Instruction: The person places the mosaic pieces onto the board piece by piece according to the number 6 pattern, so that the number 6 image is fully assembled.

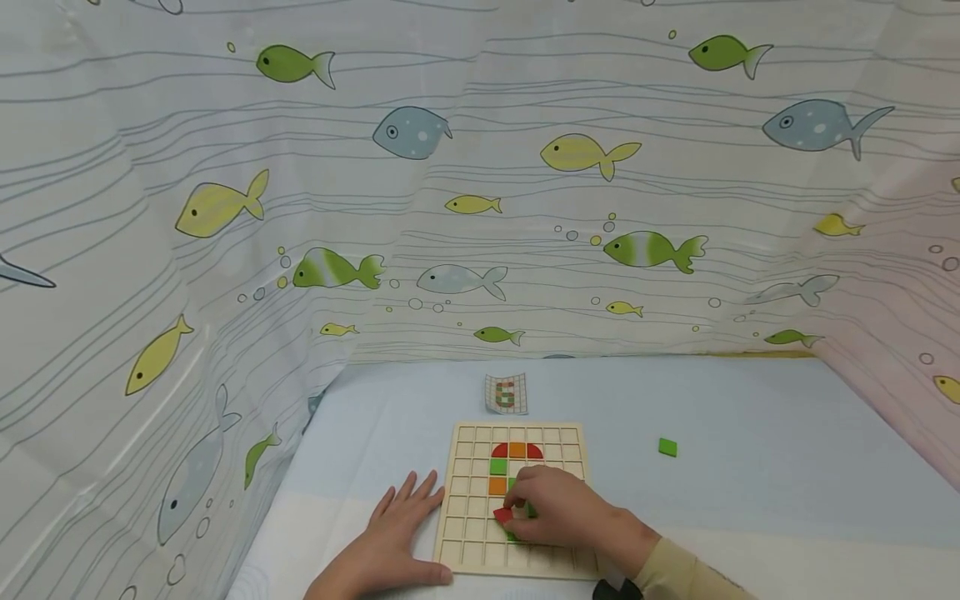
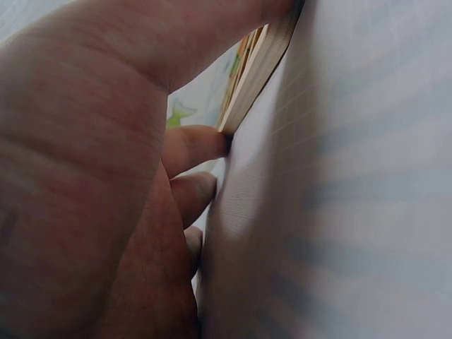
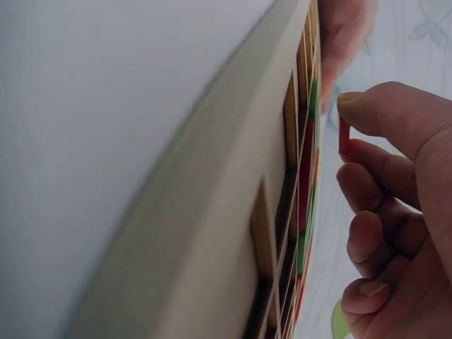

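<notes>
A wooden grid board (image 1: 465, 530) lies flat on the table, with red, orange and green tiles set in some of its squares. Over its lower middle, my right hand (image 1: 558, 506) pinches a red tile (image 1: 503, 516) between thumb and forefinger. In the right wrist view this red tile (image 3: 344, 134) shows edge-on, held apart from the board's surface. My left hand (image 1: 390, 533) rests on the table at the board's left side, fingers spread, thumb and a fingertip touching its edge. Part of the tile pattern is hidden under the right hand.
A small pattern card (image 1: 506, 393) showing a coloured grid figure lies behind the board. One loose green tile (image 1: 667, 447) sits on the table to the right. A fish-printed curtain (image 1: 525, 250) hangs along the back and sides of the table.
</notes>
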Motion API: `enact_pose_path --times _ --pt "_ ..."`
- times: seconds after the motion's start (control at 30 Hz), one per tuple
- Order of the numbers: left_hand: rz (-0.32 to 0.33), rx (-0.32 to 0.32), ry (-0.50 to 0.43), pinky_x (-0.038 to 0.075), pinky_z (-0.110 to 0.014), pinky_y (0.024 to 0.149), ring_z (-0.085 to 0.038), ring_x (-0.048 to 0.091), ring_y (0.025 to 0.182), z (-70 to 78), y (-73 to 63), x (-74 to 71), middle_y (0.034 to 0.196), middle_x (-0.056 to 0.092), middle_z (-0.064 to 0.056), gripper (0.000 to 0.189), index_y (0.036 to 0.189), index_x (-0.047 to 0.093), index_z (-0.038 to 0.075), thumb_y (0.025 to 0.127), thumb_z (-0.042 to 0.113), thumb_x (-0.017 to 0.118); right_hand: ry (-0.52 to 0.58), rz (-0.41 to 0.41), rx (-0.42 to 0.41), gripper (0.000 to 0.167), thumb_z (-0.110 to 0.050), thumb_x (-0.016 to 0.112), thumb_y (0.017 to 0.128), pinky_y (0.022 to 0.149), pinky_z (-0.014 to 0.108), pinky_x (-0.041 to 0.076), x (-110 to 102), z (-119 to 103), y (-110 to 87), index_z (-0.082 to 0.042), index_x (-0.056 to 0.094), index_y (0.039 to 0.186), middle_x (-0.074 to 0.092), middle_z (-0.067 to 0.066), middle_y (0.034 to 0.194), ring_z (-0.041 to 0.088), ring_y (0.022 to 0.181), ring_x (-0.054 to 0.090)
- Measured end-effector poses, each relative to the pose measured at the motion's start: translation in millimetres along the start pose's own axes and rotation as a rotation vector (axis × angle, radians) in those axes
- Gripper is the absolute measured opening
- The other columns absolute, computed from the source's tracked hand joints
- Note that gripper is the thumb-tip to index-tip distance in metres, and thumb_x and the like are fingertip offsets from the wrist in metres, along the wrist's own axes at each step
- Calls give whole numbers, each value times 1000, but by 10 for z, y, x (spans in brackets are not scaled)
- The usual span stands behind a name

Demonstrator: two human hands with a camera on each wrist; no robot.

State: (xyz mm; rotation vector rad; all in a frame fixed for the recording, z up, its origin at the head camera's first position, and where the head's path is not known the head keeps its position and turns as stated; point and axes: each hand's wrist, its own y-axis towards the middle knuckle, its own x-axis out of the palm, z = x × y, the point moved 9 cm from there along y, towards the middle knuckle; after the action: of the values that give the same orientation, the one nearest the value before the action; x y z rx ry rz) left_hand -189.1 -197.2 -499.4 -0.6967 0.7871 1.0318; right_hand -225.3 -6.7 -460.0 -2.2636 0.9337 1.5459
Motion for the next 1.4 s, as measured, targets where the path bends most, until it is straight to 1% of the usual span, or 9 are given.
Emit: enact_pose_path --times 0.07,0.17,0.3,0.47,0.6,0.93,1.1,1.23,1.4 --pt "0 -1 3 4 -67 113 -40 5 149 -1 -3 1 162 23 -11 111 151 42 9 66 74 75 -1 -1 -25 12 -36 73 88 69 16 48 21 -55 16 -25 75 92 57 -19 85 -3 76 50" --pt "0 -5 6 5 -67 113 -40 6 149 -5 -6 3 162 23 -10 112 150 42 9 66 74 74 -3 -23 -30 12 -37 74 88 72 16 48 67 -96 33 -26 74 92 57 -21 86 -4 78 51" --pt "-2 -3 5 5 -67 113 -40 6 149 -16 -5 7 162 22 -10 112 151 42 10 66 75 74 -21 -60 0 14 -40 74 88 71 17 48 121 -106 49 -27 74 92 55 -22 85 -4 76 50" --pt "-1 7 12 5 -67 113 -40 6 149 -28 -1 9 162 22 -10 111 151 42 10 67 75 73 -33 -77 35 15 -42 75 87 70 18 48 147 -92 60 -27 73 90 54 -22 83 -3 74 49" --pt "-2 6 14 5 -67 113 -40 6 149 -30 2 11 162 22 -10 111 151 42 10 66 75 73 -13 -82 67 17 -43 76 86 69 18 48 152 -68 53 -27 72 88 53 -22 82 -2 73 48" --pt "-1 2 8 5 -67 113 -39 6 149 -25 -9 7 162 22 -10 110 151 41 10 67 74 74 9 -70 83 20 -46 77 84 60 18 42 156 -44 45 -29 69 82 50 -20 75 0 68 45" --pt "8 12 13 6 -66 113 -39 6 149 -33 -13 10 162 22 -9 110 151 42 10 67 75 73 20 -84 106 21 -48 78 83 64 18 45 159 -34 39 -28 72 85 52 -21 77 0 70 47" --pt "13 19 21 6 -65 113 -38 6 149 -35 -15 17 162 23 -9 110 151 42 10 68 76 72 32 -95 120 27 -51 78 81 67 19 47 134 -30 14 -26 74 91 54 -21 81 -1 72 49" --pt "15 15 24 6 -64 114 -37 6 149 -40 -9 18 162 23 -8 110 151 42 10 67 76 73 42 -66 124 38 -54 77 80 71 20 49 50 34 -31 -23 76 101 56 -21 86 -2 76 51"
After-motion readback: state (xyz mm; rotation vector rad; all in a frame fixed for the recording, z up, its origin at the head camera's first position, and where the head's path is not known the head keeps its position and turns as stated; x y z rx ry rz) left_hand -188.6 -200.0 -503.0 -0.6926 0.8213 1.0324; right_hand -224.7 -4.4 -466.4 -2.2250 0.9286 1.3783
